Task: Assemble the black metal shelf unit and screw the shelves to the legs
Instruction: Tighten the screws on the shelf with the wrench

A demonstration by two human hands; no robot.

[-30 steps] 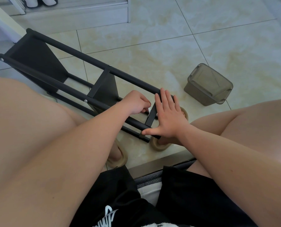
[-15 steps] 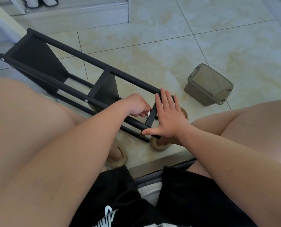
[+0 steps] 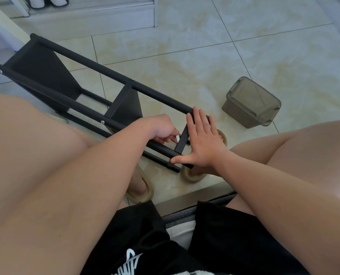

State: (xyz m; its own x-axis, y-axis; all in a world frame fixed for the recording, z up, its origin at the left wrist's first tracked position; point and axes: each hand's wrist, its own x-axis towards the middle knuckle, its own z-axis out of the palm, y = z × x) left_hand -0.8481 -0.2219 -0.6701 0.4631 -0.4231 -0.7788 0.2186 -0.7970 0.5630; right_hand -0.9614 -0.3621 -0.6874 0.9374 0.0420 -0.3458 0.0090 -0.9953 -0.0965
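Now right hand (image 3: 203,143) lies flat, fingers straight, on shelf unit (image 3: 42,72); left hand (image 3: 161,128) curled, contents unclear.

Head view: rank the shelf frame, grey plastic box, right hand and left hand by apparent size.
1. shelf frame
2. grey plastic box and spread right hand: about alike, not ranked; the hand is nearer the camera
3. left hand, curled

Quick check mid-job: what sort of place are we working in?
Probably a home, at floor level: a glossy tiled floor, the person's slippers, and a small lidded plastic bin beside the half-built shelf unit.
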